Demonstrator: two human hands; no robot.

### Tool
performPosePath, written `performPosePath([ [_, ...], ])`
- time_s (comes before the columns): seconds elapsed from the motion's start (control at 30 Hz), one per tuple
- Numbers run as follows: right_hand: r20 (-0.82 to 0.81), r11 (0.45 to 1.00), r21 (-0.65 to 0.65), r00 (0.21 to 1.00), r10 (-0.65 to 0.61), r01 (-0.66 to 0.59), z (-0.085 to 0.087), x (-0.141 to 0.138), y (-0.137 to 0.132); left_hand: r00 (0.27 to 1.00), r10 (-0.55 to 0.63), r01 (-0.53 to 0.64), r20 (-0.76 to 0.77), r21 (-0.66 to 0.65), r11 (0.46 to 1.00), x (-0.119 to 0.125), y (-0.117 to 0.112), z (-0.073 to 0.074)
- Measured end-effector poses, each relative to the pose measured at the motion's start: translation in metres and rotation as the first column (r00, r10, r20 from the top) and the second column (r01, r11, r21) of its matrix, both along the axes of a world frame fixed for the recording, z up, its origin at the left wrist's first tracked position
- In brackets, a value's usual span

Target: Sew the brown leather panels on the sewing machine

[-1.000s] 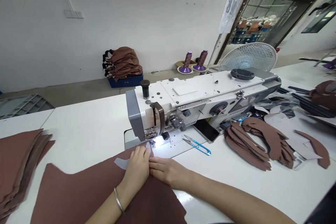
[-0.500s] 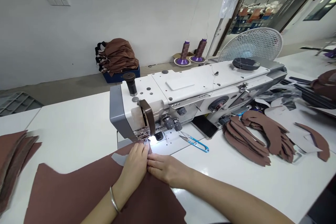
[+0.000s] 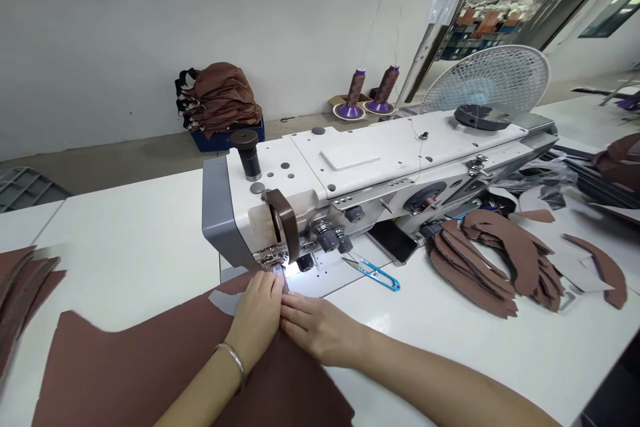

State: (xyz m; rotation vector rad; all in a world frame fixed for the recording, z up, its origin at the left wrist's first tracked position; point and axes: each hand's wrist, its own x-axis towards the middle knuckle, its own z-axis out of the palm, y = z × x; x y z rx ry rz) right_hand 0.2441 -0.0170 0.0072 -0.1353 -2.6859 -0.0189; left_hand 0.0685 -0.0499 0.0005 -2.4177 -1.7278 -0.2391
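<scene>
Quick look at my bench setup: brown sheet (image 3: 150, 367) of leather-ish material spread over the near edge of the desk (image 3: 125, 240), its far tip fed right up to the presser foot (image 3: 273, 257) of the sewing machine (image 3: 395, 160). A pale patch (image 3: 226, 302) sits on it close to the hands.

Left hand (image 3: 257, 317), the one with the bangle (image 3: 231, 357), is curled down and seems to be pinching the sheet right by the foot. Right hand (image 3: 317, 328) lies just beside it, fingers pressed along the sheet, but I can't tell if it's really gripping or only holding it flat.

Blue-handled snips (image 3: 373, 273) and a phone (image 3: 393, 242) sit just right of the machine bed, with a pile of cut pieces (image 3: 473, 273) further right. More brown pieces (image 3: 20, 287) are stacked at the left edge of the desk.

I'd say this is the lining-up step at the needle. Next move calls for keeping that edge square and flat under the foot.
</scene>
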Motion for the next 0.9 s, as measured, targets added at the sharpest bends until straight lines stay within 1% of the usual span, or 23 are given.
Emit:
performPosePath([
  [0.07, -0.008, 1.0, 0.027, 1.0, -0.01, 0.011, 0.0, -0.002, 0.001, 1.0, 0.017, -0.017, -0.013, 0.031, 0.999, 0.001, 0.001, 0.003],
  [0.2, -0.022, 0.998, 0.062, 1.0, 0.004, -0.003, 0.0, -0.001, 0.002, 0.991, 0.07, -0.056, -0.11, 0.127, 0.99, -0.001, -0.005, 0.008],
  [0.27, -0.026, 0.997, 0.075, 1.0, 0.008, -0.006, 0.0, 0.001, -0.001, 0.991, 0.043, -0.025, -0.125, 0.148, 0.989, -0.003, -0.01, 0.008],
  [0.33, -0.035, 0.997, 0.082, 0.999, 0.0, 0.002, -0.001, 0.003, -0.005, 0.994, -0.011, 0.027, -0.11, 0.152, 0.988, -0.004, -0.014, 0.007],
  [0.47, -0.067, 0.996, 0.084, 0.997, -0.024, 0.03, -0.001, 0.004, -0.009, 0.993, -0.081, 0.095, -0.089, 0.172, 0.981, -0.004, -0.014, 0.006],
  [0.57, -0.068, 0.996, 0.086, 0.997, -0.025, 0.031, -0.001, 0.002, -0.007, 0.991, -0.096, 0.111, -0.09, 0.178, 0.978, -0.005, -0.011, 0.007],
  [0.73, -0.067, 0.995, 0.087, 0.997, -0.036, 0.042, -0.002, 0.0, -0.003, 0.988, -0.128, 0.139, -0.082, 0.149, 0.979, -0.011, -0.006, 0.011],
  [0.9, -0.08, 0.991, 0.126, 0.996, -0.044, 0.054, -0.003, 0.0, -0.002, 0.981, -0.162, 0.174, -0.103, 0.117, 0.978, -0.018, -0.003, 0.013],
])
